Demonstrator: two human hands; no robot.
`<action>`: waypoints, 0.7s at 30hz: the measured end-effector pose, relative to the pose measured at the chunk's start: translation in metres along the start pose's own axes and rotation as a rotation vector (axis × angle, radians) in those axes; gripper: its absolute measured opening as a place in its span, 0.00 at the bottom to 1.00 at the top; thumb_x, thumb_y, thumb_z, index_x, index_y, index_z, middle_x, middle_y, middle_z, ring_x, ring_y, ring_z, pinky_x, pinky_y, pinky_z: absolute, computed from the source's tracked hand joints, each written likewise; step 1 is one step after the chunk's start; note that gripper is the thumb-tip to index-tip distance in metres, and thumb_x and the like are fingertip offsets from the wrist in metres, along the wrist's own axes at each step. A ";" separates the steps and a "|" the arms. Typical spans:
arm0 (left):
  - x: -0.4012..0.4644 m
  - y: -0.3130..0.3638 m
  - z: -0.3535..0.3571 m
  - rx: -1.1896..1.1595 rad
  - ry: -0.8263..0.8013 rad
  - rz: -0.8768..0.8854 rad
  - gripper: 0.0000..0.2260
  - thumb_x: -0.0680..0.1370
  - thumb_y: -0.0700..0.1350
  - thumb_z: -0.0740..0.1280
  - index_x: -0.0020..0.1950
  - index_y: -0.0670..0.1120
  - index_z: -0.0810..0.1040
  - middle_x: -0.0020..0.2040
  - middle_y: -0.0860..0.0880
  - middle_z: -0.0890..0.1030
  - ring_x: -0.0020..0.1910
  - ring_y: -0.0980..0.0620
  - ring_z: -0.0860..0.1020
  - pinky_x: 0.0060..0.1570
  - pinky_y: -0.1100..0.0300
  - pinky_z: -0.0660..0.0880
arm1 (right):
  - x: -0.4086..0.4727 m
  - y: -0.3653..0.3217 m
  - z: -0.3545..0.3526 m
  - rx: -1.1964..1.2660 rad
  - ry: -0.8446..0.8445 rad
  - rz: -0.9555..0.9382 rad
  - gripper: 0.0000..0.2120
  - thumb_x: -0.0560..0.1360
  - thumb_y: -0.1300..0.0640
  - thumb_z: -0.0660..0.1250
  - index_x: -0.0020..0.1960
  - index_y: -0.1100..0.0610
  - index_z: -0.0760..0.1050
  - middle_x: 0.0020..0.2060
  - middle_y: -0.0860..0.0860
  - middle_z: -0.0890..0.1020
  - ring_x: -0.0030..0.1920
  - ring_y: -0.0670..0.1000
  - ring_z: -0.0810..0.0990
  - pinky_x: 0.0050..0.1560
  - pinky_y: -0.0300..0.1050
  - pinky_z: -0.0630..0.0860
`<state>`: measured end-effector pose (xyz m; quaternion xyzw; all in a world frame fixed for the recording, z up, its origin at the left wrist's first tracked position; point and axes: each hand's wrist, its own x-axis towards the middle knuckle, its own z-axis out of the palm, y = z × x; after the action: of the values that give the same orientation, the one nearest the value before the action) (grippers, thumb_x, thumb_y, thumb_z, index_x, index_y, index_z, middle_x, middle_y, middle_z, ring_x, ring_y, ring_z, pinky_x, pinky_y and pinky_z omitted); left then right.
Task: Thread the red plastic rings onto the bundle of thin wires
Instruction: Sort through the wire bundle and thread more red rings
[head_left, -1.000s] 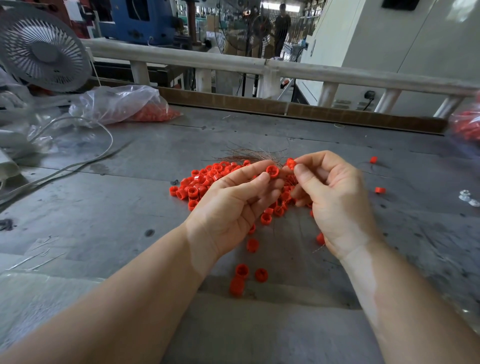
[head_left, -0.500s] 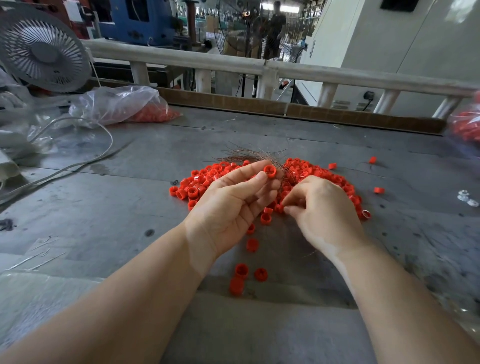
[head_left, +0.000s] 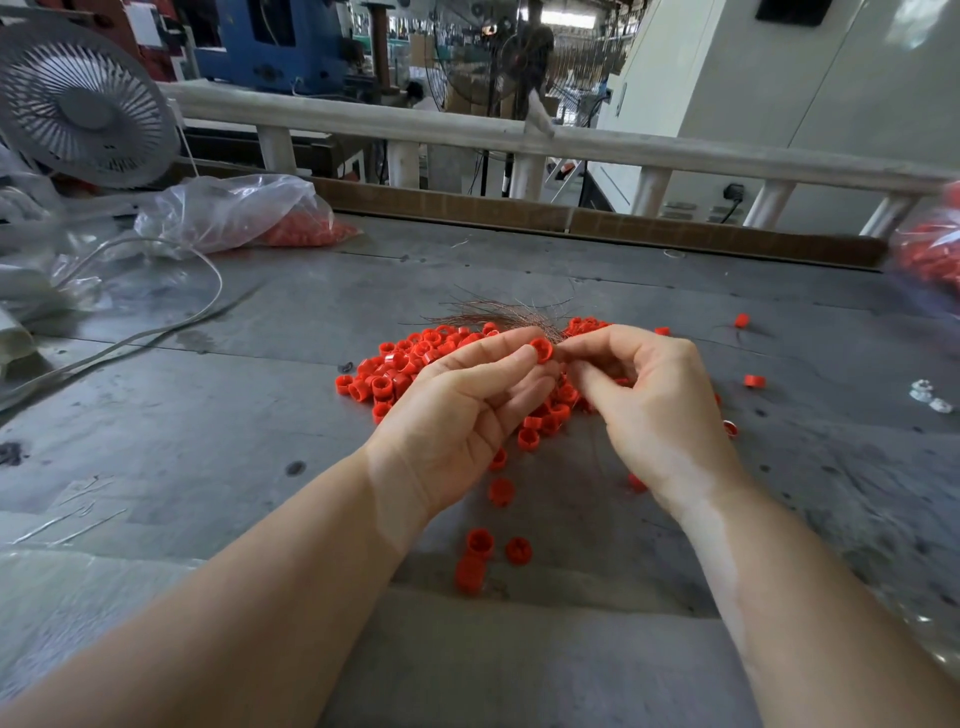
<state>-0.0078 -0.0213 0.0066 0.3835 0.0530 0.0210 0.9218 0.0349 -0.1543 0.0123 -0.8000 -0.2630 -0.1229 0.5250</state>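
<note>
Pinching one small red plastic ring (head_left: 542, 349) between thumb and forefinger, the left hand (head_left: 467, 415) holds it up just above the heap of loose red plastic rings (head_left: 405, 364) on the scuffed grey metal table (head_left: 208, 415). Head view only. Right hand (head_left: 649, 410) sits just right of that ring, fingers curled, fingertips meeting the ring's edge; it looks to be pinching something thin there, probably wire ends, but what it holds is too small to tell for sure. Bundle of thin coppery wires (head_left: 498, 314) fans out just beyond both hands, long axis running away from the person and leftward, its gathered end pointing at the held ring. So the ring's hole faces roughly rightward toward the right fingertips; next move likely needs hole and wire tips lined up on that axis.

Rings: short hard glossy cylinders, hollow. Wires: fine, springy, splayed, likely to snag. Stray rings lie near the table's front edge and off right. Clear crinkled plastic bag of red rings (head_left: 234, 213) lies far left, well apart, below a grey fan (head_left: 83, 98).
</note>
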 end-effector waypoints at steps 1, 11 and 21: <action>0.000 0.000 0.000 0.015 0.001 0.005 0.07 0.64 0.35 0.67 0.38 0.40 0.83 0.37 0.43 0.83 0.35 0.53 0.83 0.36 0.65 0.79 | 0.000 0.000 0.000 0.041 -0.014 0.014 0.13 0.74 0.65 0.68 0.42 0.47 0.79 0.36 0.42 0.83 0.39 0.38 0.80 0.42 0.29 0.73; -0.001 -0.003 0.000 0.116 0.005 0.096 0.07 0.68 0.32 0.66 0.42 0.40 0.80 0.35 0.45 0.83 0.33 0.55 0.82 0.35 0.67 0.79 | 0.001 0.003 0.002 0.336 -0.172 0.186 0.12 0.77 0.66 0.62 0.46 0.52 0.80 0.26 0.45 0.80 0.27 0.41 0.75 0.26 0.33 0.70; -0.002 -0.005 0.001 0.218 0.046 0.156 0.08 0.74 0.30 0.64 0.43 0.41 0.80 0.34 0.47 0.83 0.34 0.55 0.82 0.38 0.67 0.79 | 0.001 0.006 0.003 0.214 -0.084 0.105 0.09 0.75 0.65 0.67 0.42 0.52 0.79 0.26 0.43 0.80 0.26 0.39 0.75 0.27 0.30 0.70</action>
<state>-0.0091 -0.0257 0.0043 0.4839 0.0463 0.0954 0.8687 0.0384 -0.1535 0.0067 -0.7565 -0.2542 -0.0331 0.6017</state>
